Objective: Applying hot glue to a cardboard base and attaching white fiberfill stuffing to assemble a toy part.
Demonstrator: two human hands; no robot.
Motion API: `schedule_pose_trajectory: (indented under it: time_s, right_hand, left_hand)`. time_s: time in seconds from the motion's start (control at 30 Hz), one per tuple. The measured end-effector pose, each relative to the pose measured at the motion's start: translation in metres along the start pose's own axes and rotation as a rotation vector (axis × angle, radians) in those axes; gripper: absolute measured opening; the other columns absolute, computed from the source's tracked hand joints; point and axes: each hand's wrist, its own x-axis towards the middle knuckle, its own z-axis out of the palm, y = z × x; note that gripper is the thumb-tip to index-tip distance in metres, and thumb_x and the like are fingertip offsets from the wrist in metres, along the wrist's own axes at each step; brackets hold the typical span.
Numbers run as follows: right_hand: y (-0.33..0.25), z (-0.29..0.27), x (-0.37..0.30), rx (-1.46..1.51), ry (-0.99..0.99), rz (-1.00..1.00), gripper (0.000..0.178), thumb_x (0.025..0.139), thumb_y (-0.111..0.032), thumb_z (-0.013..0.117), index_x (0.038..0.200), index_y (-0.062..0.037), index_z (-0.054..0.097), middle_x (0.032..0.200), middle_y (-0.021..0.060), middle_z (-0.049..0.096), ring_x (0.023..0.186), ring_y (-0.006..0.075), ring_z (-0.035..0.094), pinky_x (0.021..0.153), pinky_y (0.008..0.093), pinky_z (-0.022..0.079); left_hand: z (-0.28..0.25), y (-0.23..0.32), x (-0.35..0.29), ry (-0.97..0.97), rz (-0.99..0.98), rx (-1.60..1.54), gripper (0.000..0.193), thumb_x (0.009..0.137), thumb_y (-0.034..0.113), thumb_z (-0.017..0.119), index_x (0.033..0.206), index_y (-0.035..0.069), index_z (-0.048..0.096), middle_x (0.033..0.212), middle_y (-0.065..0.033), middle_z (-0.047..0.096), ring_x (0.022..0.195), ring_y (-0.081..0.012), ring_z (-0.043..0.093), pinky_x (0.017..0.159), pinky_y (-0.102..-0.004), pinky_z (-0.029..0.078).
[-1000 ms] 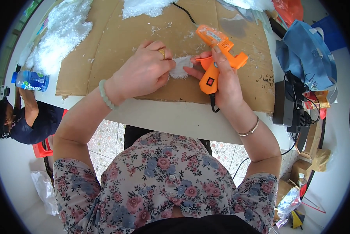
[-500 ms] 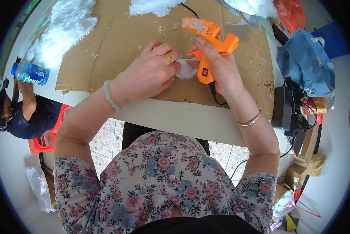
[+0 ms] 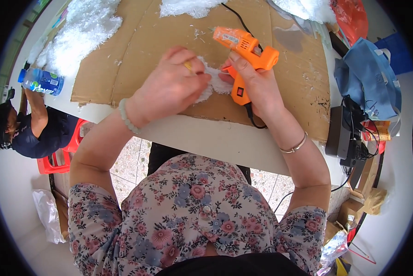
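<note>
Glue gun [image 3: 249, 48], in right grip [image 3: 262, 87]; white fabric [image 3: 219, 85], at left grip [image 3: 173, 84]

Out left, a blue-capped bottle [image 3: 42, 82] sits near the desk [image 3: 192, 140] edge, a dark-shirted co-worker [image 3: 48, 126] beyond; across right, there's a blue bag [image 3: 367, 76], a red plastic bag [image 3: 351, 19], black cables [image 3: 363, 123] beside a dark box [image 3: 337, 132]!

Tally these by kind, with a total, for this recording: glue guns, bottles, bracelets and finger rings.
Glue gun: 1
Bottle: 1
Bracelets: 2
Finger ring: 1
Total: 5
</note>
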Motion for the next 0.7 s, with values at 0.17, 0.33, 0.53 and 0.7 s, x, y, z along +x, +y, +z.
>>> schedule_pose_trajectory:
  time_s: [0.17, 0.33, 0.53, 0.7]
  right_hand:
    - [0.005, -0.004, 0.001, 0.025, -0.003, -0.052, 0.031, 0.092, -0.025, 0.058, 0.112, -0.0025, 0.054, 0.094, 0.0063, 0.06, 0.089, 0.0165, 0.06, 0.078, 0.0365, 0.055]
    - [0.01, -0.005, 0.001, 0.035, -0.019, -0.078, 0.03, 0.092, -0.024, 0.057, 0.112, -0.0024, 0.054, 0.094, 0.0069, 0.06, 0.089, 0.0171, 0.06, 0.078, 0.0367, 0.055]
    - [0.009, -0.002, 0.0, 0.005, -0.006, -0.066, 0.03, 0.092, -0.024, 0.057, 0.113, -0.0017, 0.054, 0.094, 0.0077, 0.06, 0.089, 0.0175, 0.061, 0.078, 0.0367, 0.055]
    - [0.006, 0.003, 0.0, 0.029, -0.008, -0.099, 0.031, 0.093, -0.025, 0.057, 0.113, -0.002, 0.054, 0.095, 0.0077, 0.061, 0.089, 0.0174, 0.061, 0.078, 0.036, 0.054]
  left_hand:
    - [-0.014, -0.028, -0.008, 0.1, -0.295, -0.154, 0.016, 0.073, 0.007, 0.061, 0.088, 0.003, 0.066, 0.086, -0.0096, 0.063, 0.093, -0.0277, 0.056, 0.09, -0.0416, 0.042]
    - [0.014, -0.033, 0.003, 0.041, -0.149, -0.059, 0.024, 0.071, 0.005, 0.059, 0.094, 0.003, 0.066, 0.094, -0.0087, 0.063, 0.1, -0.0277, 0.055, 0.094, -0.0412, 0.041]
    - [0.002, -0.018, -0.002, -0.154, 0.005, 0.023, 0.028, 0.068, 0.007, 0.062, 0.095, 0.002, 0.066, 0.093, -0.0063, 0.061, 0.104, -0.0256, 0.052, 0.098, -0.0439, 0.038]
    - [0.003, -0.011, -0.012, -0.137, 0.071, 0.121, 0.028, 0.067, 0.009, 0.063, 0.093, 0.0, 0.065, 0.091, -0.007, 0.061, 0.103, -0.0248, 0.052, 0.098, -0.0462, 0.037]
